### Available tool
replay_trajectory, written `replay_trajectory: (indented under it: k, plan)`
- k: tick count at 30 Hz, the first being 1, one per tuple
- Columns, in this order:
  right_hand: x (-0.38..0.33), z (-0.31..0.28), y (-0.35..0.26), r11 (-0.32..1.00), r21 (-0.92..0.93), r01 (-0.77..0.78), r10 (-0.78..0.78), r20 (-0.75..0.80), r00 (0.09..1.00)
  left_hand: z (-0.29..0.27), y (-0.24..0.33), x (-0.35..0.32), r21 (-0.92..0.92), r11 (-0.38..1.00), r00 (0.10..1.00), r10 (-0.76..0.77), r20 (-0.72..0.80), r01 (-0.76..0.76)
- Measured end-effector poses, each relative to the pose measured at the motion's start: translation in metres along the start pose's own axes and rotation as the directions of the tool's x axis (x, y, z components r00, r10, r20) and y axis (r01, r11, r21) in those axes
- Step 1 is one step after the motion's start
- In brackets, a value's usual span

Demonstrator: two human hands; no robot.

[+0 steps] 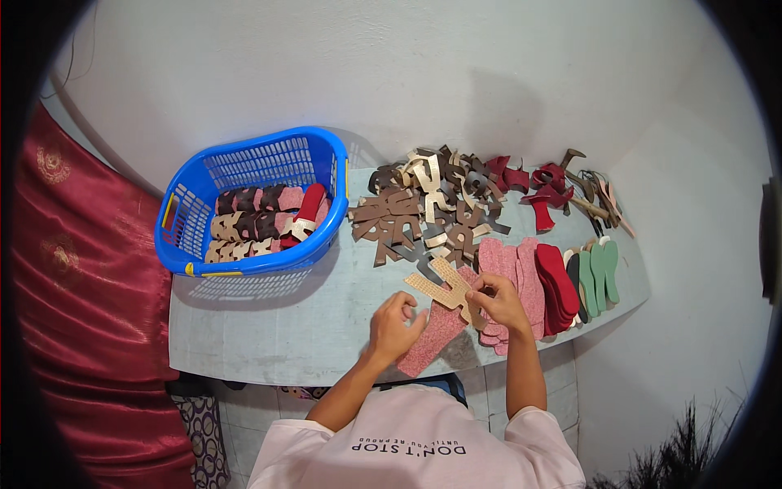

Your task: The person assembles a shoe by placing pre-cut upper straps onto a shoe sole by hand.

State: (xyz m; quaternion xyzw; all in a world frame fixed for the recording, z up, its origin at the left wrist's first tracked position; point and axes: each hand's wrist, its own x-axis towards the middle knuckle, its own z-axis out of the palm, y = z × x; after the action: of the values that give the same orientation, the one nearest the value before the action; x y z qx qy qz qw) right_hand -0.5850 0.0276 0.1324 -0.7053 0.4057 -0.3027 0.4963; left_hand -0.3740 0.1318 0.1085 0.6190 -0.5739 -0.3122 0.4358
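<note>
A tan, textured sandal strap cut in a forked shape [445, 287] is pinched by its right side between the thumb and fingers of my right hand [500, 303]. Under it lies a speckled pink shoe sole [432, 341], slanting toward the table's front edge and partly covered by the strap. My left hand [394, 328] is beside the sole's left edge, with its fingers bent, its thumb held apart and nothing visible in it. Just beyond the strap is a heap of brown and cream straps [399, 216].
A blue basket [252, 262] at the left holds soles fitted with straps. Right of my hands are pink soles [531, 281], red soles [556, 293] and green soles [604, 269]. Red straps [547, 196] and a hammer [573, 155] lie at the back right of the table [244, 342].
</note>
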Motion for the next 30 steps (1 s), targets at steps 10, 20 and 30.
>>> replay_trajectory:
  k: [10, 20, 30]
  plan:
    - [-0.009, 0.004, -0.008, 0.997, -0.05, -0.054, 0.058, 0.073, 0.996, -0.012, 0.03, 0.026, 0.292, 0.88, 0.906, 0.415, -0.087, -0.375]
    - [-0.014, 0.012, -0.014, 0.998, -0.051, 0.02, -0.014, 0.118, 0.993, -0.006, 0.02, 0.024, -0.019, 0.979, 0.978, 0.203, 0.05, -0.202]
    - [-0.014, 0.02, -0.012, 1.0, 0.014, -0.007, 0.005, 0.151, 0.988, -0.001, 0.001, 0.025, -0.416, 0.903, 0.975, -0.014, 0.22, 0.107]
